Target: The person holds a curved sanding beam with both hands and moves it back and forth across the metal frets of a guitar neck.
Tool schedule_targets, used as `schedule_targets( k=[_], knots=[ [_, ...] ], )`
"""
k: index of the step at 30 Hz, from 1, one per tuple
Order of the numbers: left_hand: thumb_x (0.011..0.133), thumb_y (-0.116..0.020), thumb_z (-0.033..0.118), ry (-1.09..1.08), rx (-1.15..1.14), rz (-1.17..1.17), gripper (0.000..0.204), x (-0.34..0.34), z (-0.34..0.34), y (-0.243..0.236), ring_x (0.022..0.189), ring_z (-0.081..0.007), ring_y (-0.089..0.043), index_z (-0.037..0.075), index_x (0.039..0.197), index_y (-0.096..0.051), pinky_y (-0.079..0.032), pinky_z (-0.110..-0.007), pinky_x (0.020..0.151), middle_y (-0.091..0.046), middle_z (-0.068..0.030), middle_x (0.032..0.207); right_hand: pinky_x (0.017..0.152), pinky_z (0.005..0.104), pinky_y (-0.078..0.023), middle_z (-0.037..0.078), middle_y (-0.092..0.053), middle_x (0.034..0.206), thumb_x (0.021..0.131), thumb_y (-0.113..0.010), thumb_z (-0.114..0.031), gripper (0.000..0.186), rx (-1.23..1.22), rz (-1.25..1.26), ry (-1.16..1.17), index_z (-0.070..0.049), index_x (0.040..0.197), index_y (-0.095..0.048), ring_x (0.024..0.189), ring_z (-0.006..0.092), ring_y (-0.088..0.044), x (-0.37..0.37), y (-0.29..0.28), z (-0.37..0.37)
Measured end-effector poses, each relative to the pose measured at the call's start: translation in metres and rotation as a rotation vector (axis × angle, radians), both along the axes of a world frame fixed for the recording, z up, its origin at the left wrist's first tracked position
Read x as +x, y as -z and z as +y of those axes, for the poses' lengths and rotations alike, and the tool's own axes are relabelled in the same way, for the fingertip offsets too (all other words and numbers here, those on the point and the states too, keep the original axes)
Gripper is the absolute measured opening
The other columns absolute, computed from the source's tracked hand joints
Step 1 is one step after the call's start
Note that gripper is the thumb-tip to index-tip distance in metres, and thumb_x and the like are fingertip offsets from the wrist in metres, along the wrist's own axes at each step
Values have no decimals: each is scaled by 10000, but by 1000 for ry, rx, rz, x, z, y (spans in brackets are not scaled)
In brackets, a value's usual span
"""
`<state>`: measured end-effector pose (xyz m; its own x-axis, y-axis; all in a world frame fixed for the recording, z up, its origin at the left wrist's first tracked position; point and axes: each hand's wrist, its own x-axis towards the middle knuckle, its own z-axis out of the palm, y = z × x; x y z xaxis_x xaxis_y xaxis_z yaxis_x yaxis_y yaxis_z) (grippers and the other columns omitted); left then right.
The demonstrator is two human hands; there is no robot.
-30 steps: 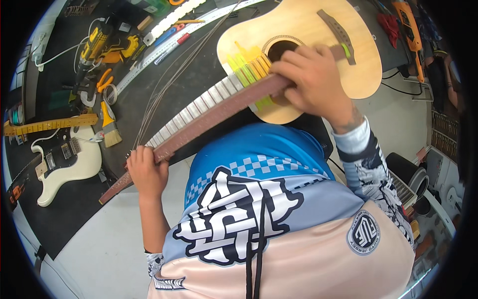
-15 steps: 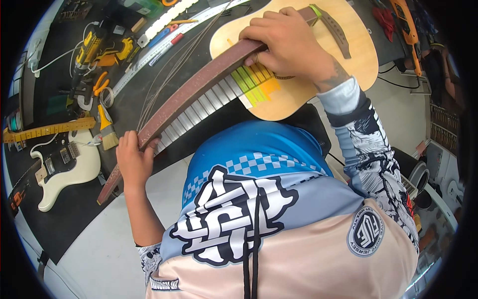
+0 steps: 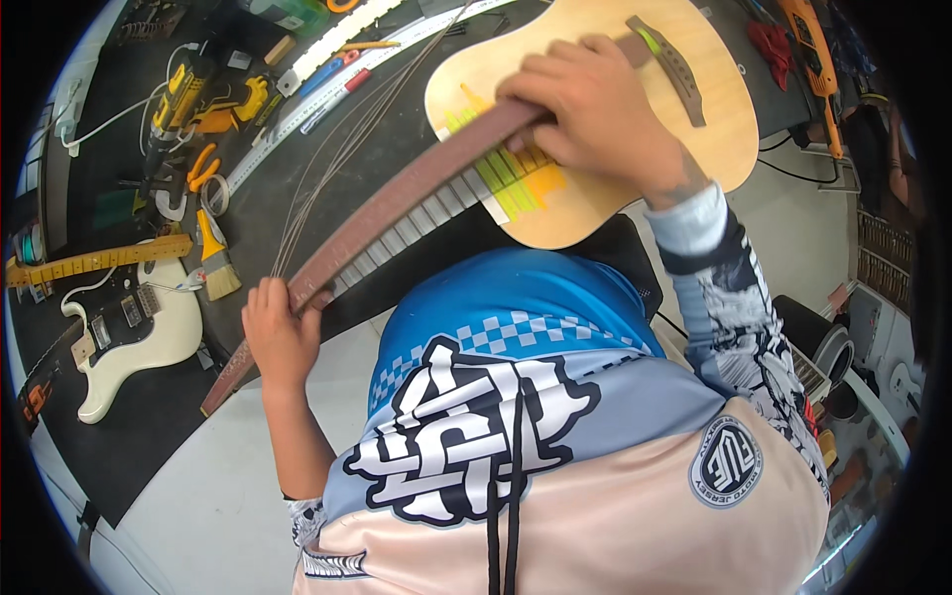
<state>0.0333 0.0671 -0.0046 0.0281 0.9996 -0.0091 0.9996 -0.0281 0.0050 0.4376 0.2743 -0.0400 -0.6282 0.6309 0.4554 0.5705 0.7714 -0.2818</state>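
Black workbench point(image 3: 253, 223) spreads behind. From head view, my left hand point(image 3: 284, 332) and my right hand point(image 3: 595, 104) clasp the reddish-brown bar point(image 3: 416, 186), fingers bent close together, thumbs opposite; it slants over the pale guitar point(image 3: 595, 203).

A white electric guitar body point(image 3: 164, 332) lies on the black table point(image 3: 119, 466), over on the left. A yellowish neck with frets point(image 3: 104, 260) is just above it. Near them is a brush with a yellow handle point(image 3: 211, 238); its hairs point down. Some pliers with orange handles point(image 3: 202, 171) sit above the brush. Higher up, there is a yellow and black drill point(image 3: 177, 99). A long, pale ruler point(image 3: 416, 28) runs along the back. On the far right, a red cloth point(image 3: 772, 50) is beside a long orange tool point(image 3: 813, 55).
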Motion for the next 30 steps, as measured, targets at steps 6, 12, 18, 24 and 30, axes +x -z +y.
schedule_targets(
  k=[6,12,18,24,30],
  knots=[
    [848,-872,308,-8,0,6,431,-1,4,0,926,-373,-566,39,944,-549,-429,-463,816,-562,-123,945,892,426,-446,-49,-702,985,813,-875,-366,347,22,-35,0,-207,1099,-759,997,197,-673,-3,0,3],
    [800,-878,273,17,36,37,424,6,-29,7,938,-378,-568,46,946,-551,-428,-476,840,-561,-131,948,842,394,-447,-54,-636,921,669,-880,-289,401,16,-49,64,-224,1034,-729,910,186,-629,16,-7,-49],
    [842,-878,306,0,23,1,438,10,-9,0,912,-374,-561,47,926,-534,-420,-468,807,-554,-126,934,885,413,-442,-43,-673,964,742,-878,-290,352,16,-39,5,-215,1055,-734,954,202,-654,6,-5,-15],
    [855,-872,302,-11,16,-16,435,5,5,-2,882,-361,-548,48,911,-523,-412,-459,780,-539,-113,907,910,416,-417,-32,-691,994,781,-866,-275,360,1,-61,-41,-179,1107,-747,999,225,-657,-1,-4,7],
    [819,-895,291,21,43,34,442,9,-28,5,923,-374,-561,46,951,-551,-425,-468,818,-556,-125,945,878,422,-432,-54,-668,965,719,-872,-266,363,-2,-76,36,-219,1052,-735,967,195,-651,16,-8,-42]
  ],
)
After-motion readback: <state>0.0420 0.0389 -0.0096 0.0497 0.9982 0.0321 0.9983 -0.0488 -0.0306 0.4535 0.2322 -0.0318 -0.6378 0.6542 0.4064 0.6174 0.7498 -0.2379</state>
